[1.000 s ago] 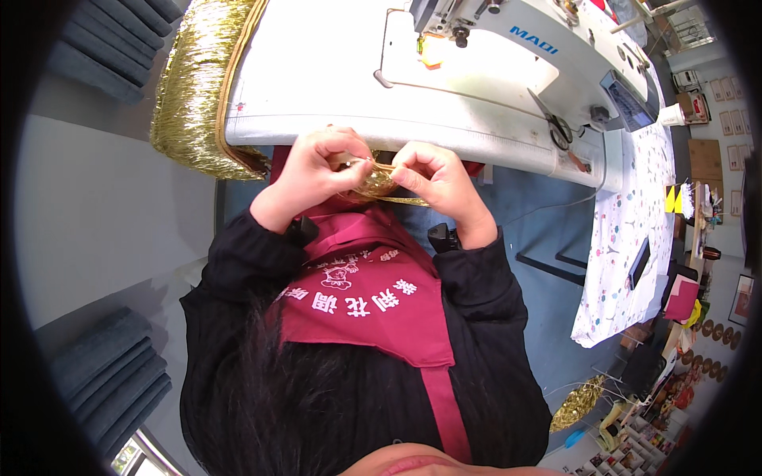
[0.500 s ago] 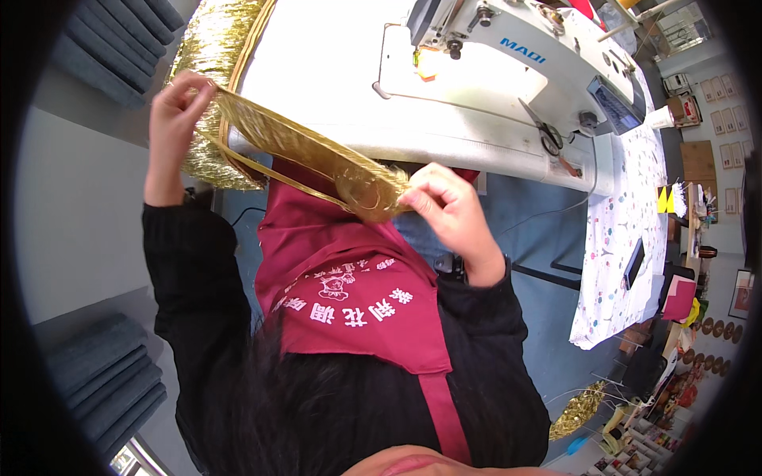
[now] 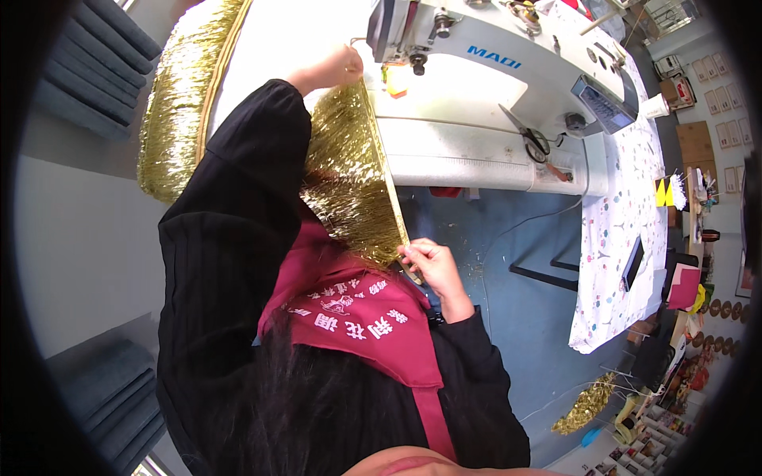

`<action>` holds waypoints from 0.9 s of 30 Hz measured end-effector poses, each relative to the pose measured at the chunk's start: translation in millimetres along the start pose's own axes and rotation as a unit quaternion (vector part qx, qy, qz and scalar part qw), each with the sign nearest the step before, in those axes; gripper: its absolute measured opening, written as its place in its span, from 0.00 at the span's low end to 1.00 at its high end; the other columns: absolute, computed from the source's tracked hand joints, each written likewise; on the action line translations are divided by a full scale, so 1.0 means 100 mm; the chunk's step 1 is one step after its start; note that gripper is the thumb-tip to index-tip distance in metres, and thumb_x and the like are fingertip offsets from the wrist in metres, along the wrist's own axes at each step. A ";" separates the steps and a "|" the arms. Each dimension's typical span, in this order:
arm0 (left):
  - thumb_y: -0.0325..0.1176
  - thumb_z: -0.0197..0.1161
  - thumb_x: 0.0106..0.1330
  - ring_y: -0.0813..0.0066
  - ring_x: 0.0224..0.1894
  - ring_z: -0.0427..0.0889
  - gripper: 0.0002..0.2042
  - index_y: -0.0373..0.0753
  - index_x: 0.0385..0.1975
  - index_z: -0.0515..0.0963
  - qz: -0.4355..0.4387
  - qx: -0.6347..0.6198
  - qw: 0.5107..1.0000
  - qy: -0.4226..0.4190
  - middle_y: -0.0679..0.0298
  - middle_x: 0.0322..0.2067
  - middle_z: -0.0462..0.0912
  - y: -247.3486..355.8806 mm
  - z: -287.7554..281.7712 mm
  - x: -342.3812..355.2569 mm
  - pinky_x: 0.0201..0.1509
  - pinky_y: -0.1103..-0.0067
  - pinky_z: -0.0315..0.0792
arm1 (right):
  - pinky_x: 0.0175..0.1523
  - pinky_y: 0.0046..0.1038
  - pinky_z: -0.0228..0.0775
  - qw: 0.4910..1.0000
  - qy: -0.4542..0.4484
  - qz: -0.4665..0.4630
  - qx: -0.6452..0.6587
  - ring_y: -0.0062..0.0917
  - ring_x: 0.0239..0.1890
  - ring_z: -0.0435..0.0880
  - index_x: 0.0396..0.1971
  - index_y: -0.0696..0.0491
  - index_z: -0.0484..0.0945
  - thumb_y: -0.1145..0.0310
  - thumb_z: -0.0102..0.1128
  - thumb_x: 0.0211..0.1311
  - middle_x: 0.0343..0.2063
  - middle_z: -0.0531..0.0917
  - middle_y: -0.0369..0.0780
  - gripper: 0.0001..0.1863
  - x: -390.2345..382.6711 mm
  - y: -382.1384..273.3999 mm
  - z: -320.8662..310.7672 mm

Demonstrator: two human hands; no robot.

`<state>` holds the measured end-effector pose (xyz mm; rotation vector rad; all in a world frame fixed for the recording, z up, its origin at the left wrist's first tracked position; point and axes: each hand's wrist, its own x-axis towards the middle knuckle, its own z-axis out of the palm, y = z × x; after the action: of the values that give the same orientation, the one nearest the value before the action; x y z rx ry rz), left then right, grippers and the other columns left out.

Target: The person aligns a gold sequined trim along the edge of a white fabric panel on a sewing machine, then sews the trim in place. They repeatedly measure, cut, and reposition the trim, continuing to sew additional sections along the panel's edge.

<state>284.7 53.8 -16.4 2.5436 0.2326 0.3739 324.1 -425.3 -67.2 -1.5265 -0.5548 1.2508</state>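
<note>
A gold tinsel fringe (image 3: pixel 349 174) with a flat edge band hangs stretched between my hands. Up by the head of the sewing machine (image 3: pixel 476 63), my left hand (image 3: pixel 337 67) is closed on the far end of the band. Lower down, over the machine table's front edge, my right hand (image 3: pixel 431 268) pinches the near end, and a short tail of band sticks out below its fingers. The strands fall to the left of the band, over my dark red apron (image 3: pixel 361 325). My left sleeve hides part of the white machine table.
A thick pile of gold fringe (image 3: pixel 178 103) lies on the table's left side. Black-handled scissors (image 3: pixel 533 144) rest on the machine bed. At the right, a patterned cloth (image 3: pixel 611 262) covers a table bearing a phone (image 3: pixel 633 264). More gold tinsel (image 3: pixel 583 404) lies at the lower right.
My left hand has swung up and right toward the machine head, and my right hand has come lower. The fringe has turned from slanting across to running steeply, its strands spread out.
</note>
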 end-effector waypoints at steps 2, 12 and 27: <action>0.29 0.70 0.61 0.70 0.35 0.83 0.07 0.30 0.33 0.85 -0.031 -0.066 0.997 -0.009 0.59 0.30 0.85 -0.04 0.15 0.08 0.42 0.74 0.75 | 0.40 0.21 0.74 0.999 0.001 0.028 -0.018 0.15 0.36 0.82 0.40 0.61 0.89 0.69 0.66 0.71 0.35 0.86 0.36 0.10 0.11 0.26 -0.07; 0.39 0.72 0.63 0.77 0.26 0.84 0.11 0.37 0.34 0.88 -0.053 0.009 0.997 -0.052 0.60 0.25 0.87 0.32 -0.10 0.14 0.34 0.77 0.76 | 0.43 0.33 0.81 0.822 0.064 -0.293 -0.484 0.38 0.39 0.88 0.35 0.53 0.87 0.68 0.69 0.62 0.38 0.88 0.41 0.06 0.56 -1.00 -0.33; 0.36 0.71 0.59 0.63 0.30 0.87 0.11 0.37 0.37 0.87 -0.068 0.004 0.988 -0.137 0.55 0.28 0.88 0.42 0.03 0.20 0.36 0.70 0.78 | 0.61 0.43 0.68 0.729 0.045 -0.395 -0.557 0.33 0.62 0.76 0.53 0.49 0.75 0.66 0.62 0.66 0.60 0.81 0.37 0.17 1.88 -1.45 0.17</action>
<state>308.1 22.3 8.7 2.5347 0.2993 -0.0302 409.9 -209.4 -15.2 -1.8746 -1.8795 0.0472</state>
